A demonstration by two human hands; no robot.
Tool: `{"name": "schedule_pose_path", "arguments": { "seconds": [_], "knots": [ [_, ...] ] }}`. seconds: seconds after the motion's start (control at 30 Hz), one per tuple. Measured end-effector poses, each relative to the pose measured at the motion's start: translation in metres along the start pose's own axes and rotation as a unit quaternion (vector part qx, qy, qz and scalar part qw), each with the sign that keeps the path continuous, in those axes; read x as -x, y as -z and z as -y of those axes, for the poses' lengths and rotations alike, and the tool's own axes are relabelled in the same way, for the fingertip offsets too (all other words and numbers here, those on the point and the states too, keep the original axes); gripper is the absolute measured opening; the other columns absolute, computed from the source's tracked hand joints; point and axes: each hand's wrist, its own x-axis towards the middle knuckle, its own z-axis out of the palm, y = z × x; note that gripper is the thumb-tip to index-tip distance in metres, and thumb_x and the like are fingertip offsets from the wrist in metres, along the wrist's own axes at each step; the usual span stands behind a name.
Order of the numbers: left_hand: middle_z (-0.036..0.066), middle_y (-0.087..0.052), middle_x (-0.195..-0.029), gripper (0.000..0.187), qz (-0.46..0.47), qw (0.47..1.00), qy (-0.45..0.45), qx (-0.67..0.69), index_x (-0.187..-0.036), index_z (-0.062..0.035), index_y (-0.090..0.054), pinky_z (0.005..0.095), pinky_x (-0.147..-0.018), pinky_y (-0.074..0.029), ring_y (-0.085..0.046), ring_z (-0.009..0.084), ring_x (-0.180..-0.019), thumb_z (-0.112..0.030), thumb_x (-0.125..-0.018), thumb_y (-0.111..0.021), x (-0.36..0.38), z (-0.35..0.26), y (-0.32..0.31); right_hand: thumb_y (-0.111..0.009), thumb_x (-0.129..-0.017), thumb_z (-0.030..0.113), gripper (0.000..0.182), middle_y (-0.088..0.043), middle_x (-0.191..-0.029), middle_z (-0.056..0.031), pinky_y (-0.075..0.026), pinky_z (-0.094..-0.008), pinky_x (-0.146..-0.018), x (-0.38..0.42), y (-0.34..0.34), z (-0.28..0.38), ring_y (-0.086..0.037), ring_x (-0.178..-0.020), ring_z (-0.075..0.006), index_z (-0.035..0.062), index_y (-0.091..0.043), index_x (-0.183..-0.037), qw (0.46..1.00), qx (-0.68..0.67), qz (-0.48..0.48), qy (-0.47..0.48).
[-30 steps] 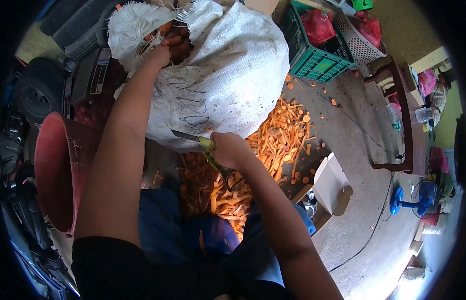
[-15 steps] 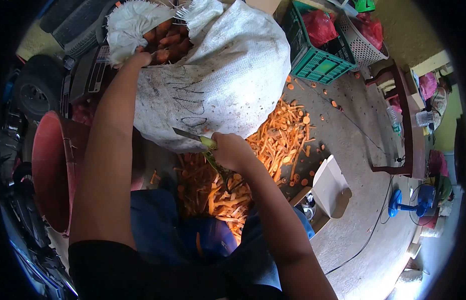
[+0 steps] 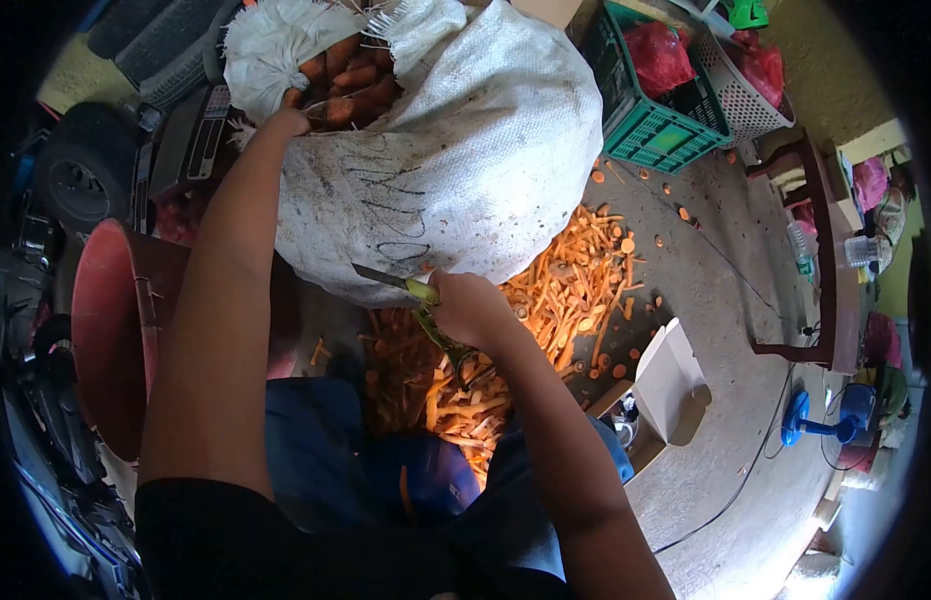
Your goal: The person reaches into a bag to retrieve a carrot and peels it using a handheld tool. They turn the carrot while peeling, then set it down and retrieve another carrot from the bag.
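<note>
My right hand (image 3: 470,308) is closed round the green handle of a knife (image 3: 385,277), its grey blade pointing left in front of a white woven sack (image 3: 485,140). A dark green piece hangs below that hand; I cannot make out what it is. My left hand (image 3: 288,120) is at the open mouth of the sack, beside the carrots (image 3: 355,85) inside; its fingers are mostly hidden. Orange peelings and cut pieces (image 3: 575,285) lie heaped on the floor under and beside the sack, reaching between my knees.
To the left stands a red tub (image 3: 110,340), with a tyre (image 3: 80,170) behind it. A green crate (image 3: 665,135) and a white basket (image 3: 750,110) hold red bags. An open cardboard box (image 3: 670,385), a wooden frame (image 3: 820,260) and a blue fan (image 3: 830,425) stand on the right.
The whole view has shifted slightly, so the sack and surroundings sit a little farther right. My right hand keeps hold of the knife; my left hand stays at the sack's mouth.
</note>
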Motion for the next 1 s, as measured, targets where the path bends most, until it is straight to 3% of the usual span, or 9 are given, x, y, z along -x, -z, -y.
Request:
{"name": "schedule_pose_path", "arguments": {
  "seconds": [0.17,0.27,0.37,0.43,0.57,0.73,0.87,0.93,1.0],
  "knots": [
    [0.022,-0.043,-0.114,0.066,-0.026,0.989,-0.012,0.147,-0.127,-0.0090,-0.019,0.0351,-0.086,-0.034,-0.043,0.0331,-0.103,-0.031,-0.072,-0.049,-0.014,0.009,-0.013,-0.046,-0.065,0.011,0.024,-0.056,-0.074,-0.0192,-0.041,-0.0408,-0.068,0.005,0.002,-0.002,-0.053,-0.075,-0.0341,0.0009,-0.052,-0.086,1.000,0.015,-0.004,0.004],
    [0.016,-0.048,-0.110,0.047,-0.171,0.966,-0.041,0.188,-0.116,-0.0005,-0.038,0.0351,-0.085,-0.036,-0.047,0.0277,-0.102,-0.016,-0.071,-0.045,-0.003,-0.002,-0.015,-0.043,-0.068,0.011,0.025,-0.057,-0.078,-0.0196,-0.042,-0.0404,-0.069,0.009,0.008,-0.001,-0.054,-0.077,-0.0338,-0.0022,-0.051,-0.087,0.999,0.028,0.016,0.004],
    [0.017,-0.046,-0.112,0.052,-0.164,0.984,0.020,0.063,-0.120,-0.0009,-0.030,0.0343,-0.083,-0.038,-0.048,0.0276,-0.100,-0.014,-0.072,-0.044,0.035,-0.026,0.008,-0.043,-0.068,0.011,0.023,-0.057,-0.078,-0.0196,-0.042,-0.0404,-0.069,0.010,0.008,0.000,-0.054,-0.077,-0.0336,-0.0016,-0.051,-0.086,0.999,0.029,0.014,0.008],
    [0.018,-0.048,-0.109,0.043,-0.162,0.984,0.051,0.052,-0.112,0.0001,-0.042,0.0341,-0.082,-0.038,-0.049,0.0284,-0.098,-0.014,-0.071,-0.045,0.045,-0.031,0.014,-0.043,-0.068,0.012,0.023,-0.057,-0.078,-0.0195,-0.042,-0.0405,-0.069,0.011,0.007,0.003,-0.054,-0.077,-0.0338,-0.0015,-0.051,-0.085,1.000,0.025,0.013,0.004],
    [0.020,-0.051,-0.102,0.037,-0.092,0.994,-0.021,-0.056,-0.103,-0.0008,-0.051,0.0351,-0.081,-0.039,-0.049,0.0300,-0.098,-0.018,-0.071,-0.045,0.015,-0.016,0.002,-0.043,-0.068,0.012,0.023,-0.057,-0.078,-0.0196,-0.042,-0.0404,-0.069,0.013,0.008,0.007,-0.054,-0.076,-0.0341,-0.0015,-0.051,-0.085,1.000,0.022,0.019,0.007],
    [0.025,-0.051,-0.100,0.042,-0.121,0.992,-0.034,0.022,-0.104,-0.0001,-0.050,0.0383,-0.079,-0.039,-0.047,0.0344,-0.097,-0.029,-0.074,-0.046,-0.044,0.029,-0.027,-0.044,-0.068,0.013,0.023,-0.057,-0.079,-0.0191,-0.042,-0.0404,-0.069,0.012,0.006,0.004,-0.054,-0.078,-0.0336,-0.0002,-0.051,-0.085,0.999,0.038,0.015,0.002],
    [0.013,-0.050,-0.108,0.033,-0.118,0.990,0.069,-0.040,-0.099,-0.0038,-0.055,0.0402,-0.082,-0.037,-0.049,0.0285,-0.097,-0.022,-0.072,-0.048,0.055,-0.034,0.013,-0.044,-0.068,0.013,0.023,-0.056,-0.079,-0.0191,-0.042,-0.0404,-0.069,0.009,0.008,0.003,-0.054,-0.079,-0.0337,0.0000,-0.051,-0.085,1.000,0.016,0.023,-0.005],
    [0.016,-0.050,-0.105,0.038,-0.278,0.947,0.144,0.074,-0.094,0.0003,-0.055,0.0400,-0.079,-0.039,-0.047,0.0294,-0.099,-0.031,-0.073,-0.049,0.094,-0.054,0.022,-0.044,-0.068,0.012,0.023,-0.056,-0.079,-0.0194,-0.042,-0.0403,-0.069,0.009,0.007,0.004,-0.053,-0.078,-0.0339,-0.0001,-0.051,-0.086,1.000,0.013,0.014,0.002],
    [0.012,-0.045,-0.108,0.035,-0.267,0.954,0.107,0.078,-0.099,-0.0062,-0.053,0.0466,-0.079,-0.037,-0.045,0.0277,-0.101,-0.029,-0.073,-0.051,0.078,-0.040,0.017,-0.043,-0.068,0.012,0.023,-0.056,-0.079,-0.0195,-0.042,-0.0403,-0.070,0.009,0.006,0.005,-0.053,-0.078,-0.0338,-0.0002,-0.051,-0.086,1.000,0.013,0.014,0.008]
  ]
}}
